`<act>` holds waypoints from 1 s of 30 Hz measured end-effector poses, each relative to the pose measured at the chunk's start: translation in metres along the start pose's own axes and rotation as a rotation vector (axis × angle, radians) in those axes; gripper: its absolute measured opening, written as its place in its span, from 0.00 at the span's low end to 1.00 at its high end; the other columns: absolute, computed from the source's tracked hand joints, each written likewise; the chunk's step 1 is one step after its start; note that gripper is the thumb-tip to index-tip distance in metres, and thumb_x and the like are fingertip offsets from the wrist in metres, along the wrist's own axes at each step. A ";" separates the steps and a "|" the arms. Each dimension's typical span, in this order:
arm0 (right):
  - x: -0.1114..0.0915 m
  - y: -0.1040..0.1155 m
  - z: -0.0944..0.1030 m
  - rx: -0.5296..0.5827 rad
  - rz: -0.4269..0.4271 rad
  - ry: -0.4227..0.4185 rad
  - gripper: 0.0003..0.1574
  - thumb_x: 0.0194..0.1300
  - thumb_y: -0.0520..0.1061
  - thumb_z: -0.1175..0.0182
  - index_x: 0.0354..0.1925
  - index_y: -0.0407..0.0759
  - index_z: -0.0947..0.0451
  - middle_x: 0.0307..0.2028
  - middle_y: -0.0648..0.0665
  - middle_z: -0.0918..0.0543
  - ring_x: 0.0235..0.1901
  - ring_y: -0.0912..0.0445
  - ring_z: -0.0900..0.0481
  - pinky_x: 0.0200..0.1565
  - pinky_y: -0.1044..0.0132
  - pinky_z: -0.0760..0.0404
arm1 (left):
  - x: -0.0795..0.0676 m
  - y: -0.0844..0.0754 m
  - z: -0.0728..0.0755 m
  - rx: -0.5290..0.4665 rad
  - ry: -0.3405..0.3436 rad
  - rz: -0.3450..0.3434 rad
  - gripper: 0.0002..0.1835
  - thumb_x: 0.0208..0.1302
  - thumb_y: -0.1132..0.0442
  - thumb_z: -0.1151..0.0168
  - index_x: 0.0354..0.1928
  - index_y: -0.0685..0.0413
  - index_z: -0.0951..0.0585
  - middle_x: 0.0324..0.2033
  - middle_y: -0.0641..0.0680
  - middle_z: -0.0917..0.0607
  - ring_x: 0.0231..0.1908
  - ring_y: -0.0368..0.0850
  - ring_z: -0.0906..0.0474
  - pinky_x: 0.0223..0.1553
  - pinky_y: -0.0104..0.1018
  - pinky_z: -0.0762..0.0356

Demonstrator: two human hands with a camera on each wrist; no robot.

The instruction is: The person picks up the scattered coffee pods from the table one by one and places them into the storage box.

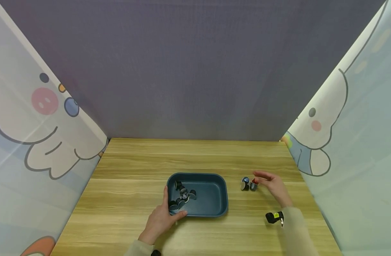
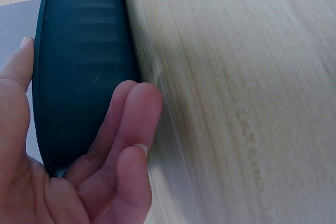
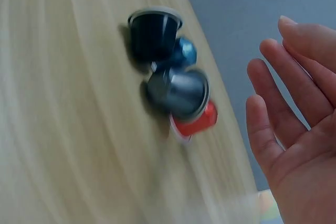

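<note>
- Four pods huddle on the worktop [image 1: 125, 202], right of the tray [image 1: 211, 195]: a dark pod [image 3: 153, 38], a blue pod [image 3: 186, 52], a grey pod [image 3: 181, 92] and a red pod [image 3: 199, 121].
- The blue pod is half hidden behind the dark and grey ones, and the red one is partly covered by the grey; the right wrist view blurs them somewhat.
- From the head, the right hand [image 1: 274, 187] overlaps the red pod as if touching; the right wrist view shows its fingers apart from the pods, loosely spread, holding nothing.
- The left hand [image 1: 160, 217] has thumb and forefinger set wide at the tray's near left corner, against its edges.
- Its other fingers are hard to make out from the head; the left wrist view shows them loosely bent beside the tray's outer wall.
- That view hides the tray's inside. The head view shows more pods [image 1: 192, 194] there, bunched on the left and overlapping, too jumbled for me to count.
- Both sleeves [image 1: 298, 231] run off the bottom edge.
</note>
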State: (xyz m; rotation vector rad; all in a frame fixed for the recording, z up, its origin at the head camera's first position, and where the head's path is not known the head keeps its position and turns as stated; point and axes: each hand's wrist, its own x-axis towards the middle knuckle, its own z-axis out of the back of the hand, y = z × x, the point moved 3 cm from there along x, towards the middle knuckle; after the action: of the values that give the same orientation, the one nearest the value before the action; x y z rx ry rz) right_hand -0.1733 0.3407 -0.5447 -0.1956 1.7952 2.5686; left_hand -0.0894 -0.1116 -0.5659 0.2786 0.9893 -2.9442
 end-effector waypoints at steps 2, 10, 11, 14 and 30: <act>-0.002 -0.004 0.003 -0.047 -0.017 -0.027 0.29 0.69 0.52 0.36 0.63 0.40 0.23 0.61 0.40 0.22 0.55 0.61 0.23 0.52 0.70 0.27 | 0.000 0.000 0.000 -0.001 -0.001 0.001 0.71 0.48 0.28 0.30 0.80 0.54 0.61 0.27 0.61 0.18 0.23 0.48 0.24 0.22 0.44 0.31; -0.001 -0.028 0.008 -0.141 -0.023 -0.087 0.25 0.69 0.50 0.35 0.61 0.43 0.20 0.60 0.42 0.20 0.62 0.44 0.27 0.51 0.68 0.26 | 0.000 -0.001 0.001 0.004 0.002 0.005 0.70 0.48 0.29 0.30 0.80 0.54 0.62 0.27 0.62 0.18 0.24 0.49 0.23 0.23 0.45 0.30; -0.001 -0.030 0.007 -0.146 -0.023 -0.088 0.25 0.69 0.49 0.35 0.61 0.43 0.20 0.60 0.41 0.21 0.62 0.43 0.27 0.51 0.68 0.25 | 0.000 -0.001 0.001 0.005 0.003 0.006 0.70 0.48 0.29 0.30 0.80 0.53 0.62 0.27 0.61 0.18 0.23 0.49 0.23 0.23 0.45 0.30; 0.001 -0.034 0.005 -0.136 -0.020 -0.097 0.25 0.68 0.46 0.34 0.61 0.40 0.21 0.60 0.38 0.22 0.60 0.42 0.25 0.49 0.71 0.24 | 0.000 0.000 0.001 0.003 0.004 0.009 0.70 0.48 0.29 0.30 0.80 0.53 0.62 0.27 0.61 0.18 0.24 0.49 0.23 0.23 0.45 0.30; 0.008 -0.041 -0.009 -0.025 0.010 -0.109 0.20 0.68 0.34 0.37 0.57 0.29 0.21 0.54 0.30 0.20 0.44 0.64 0.17 0.44 0.74 0.23 | -0.001 -0.002 0.000 -0.014 -0.003 0.007 0.70 0.49 0.29 0.30 0.80 0.53 0.62 0.30 0.63 0.17 0.25 0.49 0.22 0.23 0.45 0.30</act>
State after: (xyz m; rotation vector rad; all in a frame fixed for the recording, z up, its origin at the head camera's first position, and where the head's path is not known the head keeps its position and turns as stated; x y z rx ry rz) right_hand -0.1778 0.3461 -0.5866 -0.0459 1.7323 2.5548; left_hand -0.0885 -0.1102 -0.5648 0.2768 1.0054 -2.9294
